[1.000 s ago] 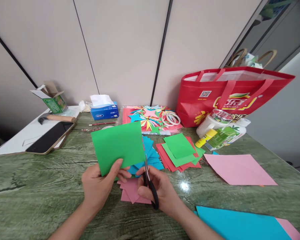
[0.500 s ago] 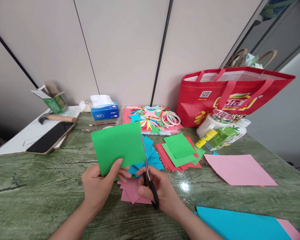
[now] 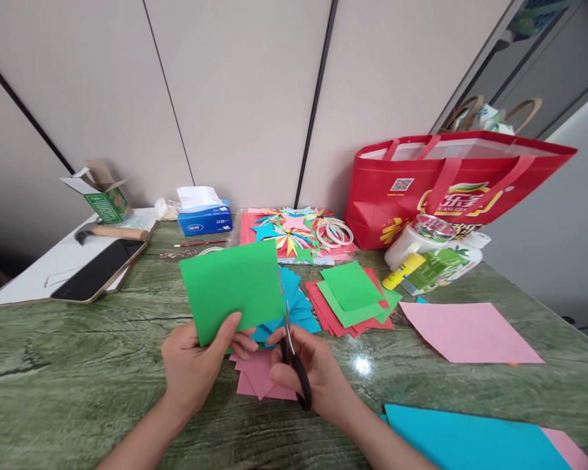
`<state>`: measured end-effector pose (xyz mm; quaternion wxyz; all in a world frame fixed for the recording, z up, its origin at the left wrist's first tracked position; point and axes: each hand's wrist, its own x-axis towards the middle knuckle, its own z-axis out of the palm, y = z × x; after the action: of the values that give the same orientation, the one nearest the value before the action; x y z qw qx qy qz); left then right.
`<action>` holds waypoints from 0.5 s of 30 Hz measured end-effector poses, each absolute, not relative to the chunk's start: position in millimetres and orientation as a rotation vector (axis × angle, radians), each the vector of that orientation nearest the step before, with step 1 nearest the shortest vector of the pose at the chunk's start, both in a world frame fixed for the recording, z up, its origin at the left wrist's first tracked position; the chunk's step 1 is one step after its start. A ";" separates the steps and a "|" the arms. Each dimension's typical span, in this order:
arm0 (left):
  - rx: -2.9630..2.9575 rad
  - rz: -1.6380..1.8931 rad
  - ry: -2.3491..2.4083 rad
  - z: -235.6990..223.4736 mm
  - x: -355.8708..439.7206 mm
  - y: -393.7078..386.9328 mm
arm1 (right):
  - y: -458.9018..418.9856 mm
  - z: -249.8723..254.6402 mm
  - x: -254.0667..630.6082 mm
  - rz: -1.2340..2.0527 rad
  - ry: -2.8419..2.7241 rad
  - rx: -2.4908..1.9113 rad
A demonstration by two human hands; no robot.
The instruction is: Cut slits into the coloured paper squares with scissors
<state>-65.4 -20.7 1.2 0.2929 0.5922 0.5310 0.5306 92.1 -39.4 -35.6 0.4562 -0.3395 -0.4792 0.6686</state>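
My left hand [image 3: 203,359] pinches a sheet of green paper [image 3: 232,284] by its lower edge, thumb in front, holding it up off the table. A pair of black-handled scissors [image 3: 301,382] is in my right hand [image 3: 318,372], blades pointing up close to the paper's right edge. Beneath and behind my hands lie blue paper squares [image 3: 296,307] fanned in a pile, and pink paper pieces [image 3: 259,375] partly hidden by my fingers. Right of these, green squares [image 3: 353,287] rest on red squares [image 3: 318,303].
At the back are a tissue box [image 3: 204,219], folded paper stars [image 3: 294,225] with rolls of tape [image 3: 336,234], and a red bag [image 3: 372,215]. A glue stick [image 3: 404,271] leans near white bottles. Pink [image 3: 470,331] and blue sheets [image 3: 470,437] lie right; a phone [image 3: 100,271] and hammer [image 3: 112,230] left.
Almost nothing differs. The green paper has shifted very slightly in my left hand, while the scissors and my right hand stay in place.
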 end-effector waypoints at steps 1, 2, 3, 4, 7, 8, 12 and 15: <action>1.574 1.414 1.413 0.9 -65.5 -20.6 | -39.1 -36.5 92.0 1.653 -1.180 -0.834; 1.570 1.414 1.412 0.6 -65.7 -20.5 | -38.9 -37.5 91.9 1.656 -1.179 -0.832; 1.567 1.413 1.411 0.3 -65.8 -20.5 | -38.7 -38.6 91.8 1.657 -1.179 -0.832; 1.564 1.412 1.409 0.0 -65.9 -20.5 | -38.5 -39.5 91.7 1.657 -1.181 -0.829; 1.551 1.410 1.396 -0.5 -65.9 -20.5 | -38.2 -40.7 91.6 1.654 -1.191 -0.831; 1.543 1.409 1.388 -0.6 -65.8 -20.5 | -38.3 -40.3 91.6 1.648 -1.196 -0.838; 1.514 1.417 1.356 -0.7 -65.5 -20.7 | -38.9 -35.3 91.4 1.614 -1.212 -0.890; 1.501 1.419 1.353 -1.2 -65.5 -20.8 | -39.4 -32.4 90.7 1.582 -1.232 -0.937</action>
<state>-65.5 -20.8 -1.2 0.3301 0.5738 0.5172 0.5425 90.7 -39.4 -32.4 0.4476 -0.3786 -0.4979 0.6390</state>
